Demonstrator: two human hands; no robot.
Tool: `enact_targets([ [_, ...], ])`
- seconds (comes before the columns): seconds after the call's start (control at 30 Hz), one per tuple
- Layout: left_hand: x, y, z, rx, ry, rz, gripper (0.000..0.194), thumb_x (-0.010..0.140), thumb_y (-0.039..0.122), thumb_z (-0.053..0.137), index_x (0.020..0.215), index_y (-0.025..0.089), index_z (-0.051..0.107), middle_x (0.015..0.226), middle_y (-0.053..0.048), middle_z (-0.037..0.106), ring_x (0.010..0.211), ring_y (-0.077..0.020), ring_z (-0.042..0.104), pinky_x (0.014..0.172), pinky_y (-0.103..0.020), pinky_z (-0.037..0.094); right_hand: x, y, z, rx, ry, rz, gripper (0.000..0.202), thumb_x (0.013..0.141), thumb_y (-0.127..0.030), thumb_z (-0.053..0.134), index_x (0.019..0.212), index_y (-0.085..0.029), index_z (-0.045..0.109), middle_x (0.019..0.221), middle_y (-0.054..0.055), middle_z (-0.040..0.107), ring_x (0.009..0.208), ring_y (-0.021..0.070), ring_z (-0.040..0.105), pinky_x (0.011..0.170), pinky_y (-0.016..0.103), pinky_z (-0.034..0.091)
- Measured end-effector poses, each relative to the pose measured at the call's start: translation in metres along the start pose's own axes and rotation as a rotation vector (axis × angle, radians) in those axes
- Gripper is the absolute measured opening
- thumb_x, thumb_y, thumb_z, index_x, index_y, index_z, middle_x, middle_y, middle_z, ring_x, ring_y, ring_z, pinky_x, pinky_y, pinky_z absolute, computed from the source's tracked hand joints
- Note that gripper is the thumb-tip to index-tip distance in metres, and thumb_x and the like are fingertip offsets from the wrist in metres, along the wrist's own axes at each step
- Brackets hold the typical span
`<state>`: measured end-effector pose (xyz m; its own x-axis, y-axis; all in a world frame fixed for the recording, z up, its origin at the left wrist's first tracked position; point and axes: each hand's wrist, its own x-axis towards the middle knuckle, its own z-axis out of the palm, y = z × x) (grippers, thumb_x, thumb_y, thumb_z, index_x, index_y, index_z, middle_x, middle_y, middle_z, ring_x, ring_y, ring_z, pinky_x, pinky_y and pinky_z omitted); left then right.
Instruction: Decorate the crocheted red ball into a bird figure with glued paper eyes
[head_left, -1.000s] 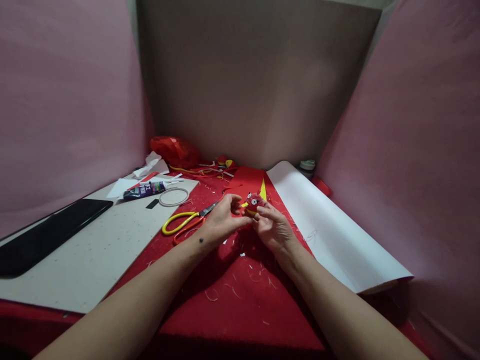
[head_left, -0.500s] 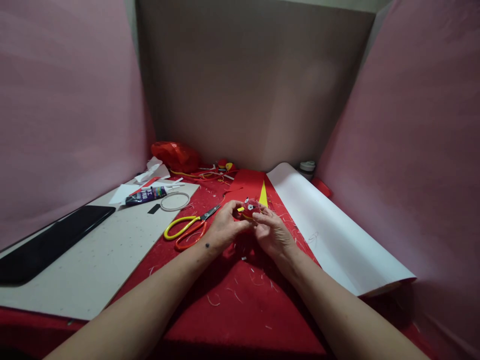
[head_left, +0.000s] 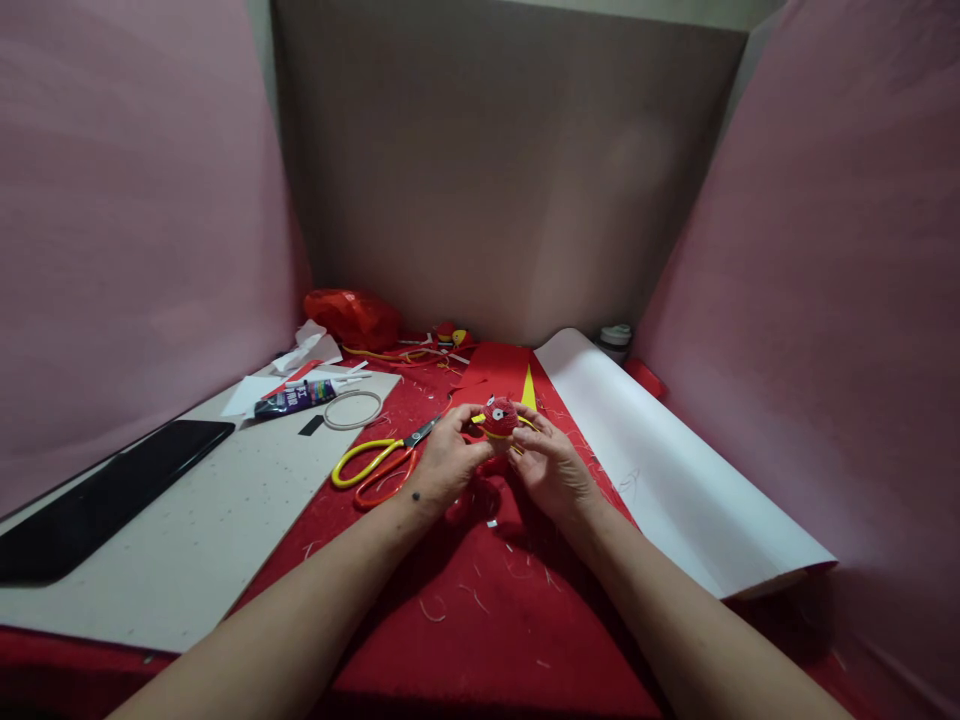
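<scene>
A small red ball-shaped figure [head_left: 499, 414] with white-and-black eyes and yellow bits at its side and lower edge is held up over the red cloth [head_left: 465, 640]. My left hand [head_left: 454, 458] grips it from the left between thumb and fingers. On the right side, my right hand [head_left: 551, 462] has its fingers curled around the figure's edge, partly hiding it; a thin yellow strip shows by those fingers. Scissors [head_left: 381, 468] with one yellow and one orange handle lie just left of my left hand, their tips hidden behind it.
On the left, a pale board [head_left: 247, 530] bears a black phone-like slab [head_left: 112, 500], a dark glue tube [head_left: 296, 397] and a tape ring [head_left: 352, 410]. A white paper roll [head_left: 675, 480] lies right. Behind are an orange plastic bag [head_left: 352, 318] and a lidded jar [head_left: 615, 340].
The right fingers have shifted on the figure, so more of its red front and the yellow strip show. Both hands stay around it, and the whole view has moved slightly.
</scene>
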<state>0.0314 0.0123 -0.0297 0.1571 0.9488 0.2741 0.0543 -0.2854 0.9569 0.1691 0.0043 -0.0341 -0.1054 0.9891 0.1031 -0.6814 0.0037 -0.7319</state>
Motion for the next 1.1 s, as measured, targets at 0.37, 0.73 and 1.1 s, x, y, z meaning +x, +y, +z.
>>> enact_targets([
  [0.37, -0.001, 0.004, -0.001, 0.013, -0.043, 0.003, 0.034, 0.068, 0.025, 0.073, 0.098, 0.015, 0.062, 0.099, -0.007, 0.071, 0.087, -0.0196, 0.066, 0.079, -0.033, 0.050, 0.005, -0.027, -0.013, -0.652, -0.199, -0.318, 0.071, 0.055, -0.013, 0.083, 0.119, -0.028, 0.057, 0.109, 0.005, 0.062, 0.110, 0.0260, 0.054, 0.101, 0.043, 0.035],
  [0.73, -0.001, 0.000, 0.001, 0.067, -0.037, 0.058, 0.041, 0.064, 0.038, 0.077, 0.095, 0.016, 0.062, 0.096, -0.006, 0.068, 0.086, -0.0196, 0.062, 0.079, -0.032, 0.048, 0.010, -0.016, -0.021, -0.895, -0.208, -0.388, 0.077, 0.060, -0.026, 0.081, 0.128, -0.024, 0.044, 0.109, 0.008, 0.058, 0.106, 0.0261, 0.055, 0.097, 0.046, 0.041],
  [1.1, 0.000, -0.007, 0.003, 0.095, 0.028, -0.007, 0.039, 0.063, 0.023, 0.074, 0.097, 0.015, 0.058, 0.088, -0.003, 0.063, 0.076, -0.0159, 0.060, 0.070, -0.028, 0.048, 0.009, -0.019, -0.017, -0.858, -0.143, -0.334, 0.076, 0.058, -0.025, 0.081, 0.125, -0.023, 0.045, 0.105, 0.007, 0.058, 0.102, 0.0253, 0.058, 0.096, 0.045, 0.042],
])
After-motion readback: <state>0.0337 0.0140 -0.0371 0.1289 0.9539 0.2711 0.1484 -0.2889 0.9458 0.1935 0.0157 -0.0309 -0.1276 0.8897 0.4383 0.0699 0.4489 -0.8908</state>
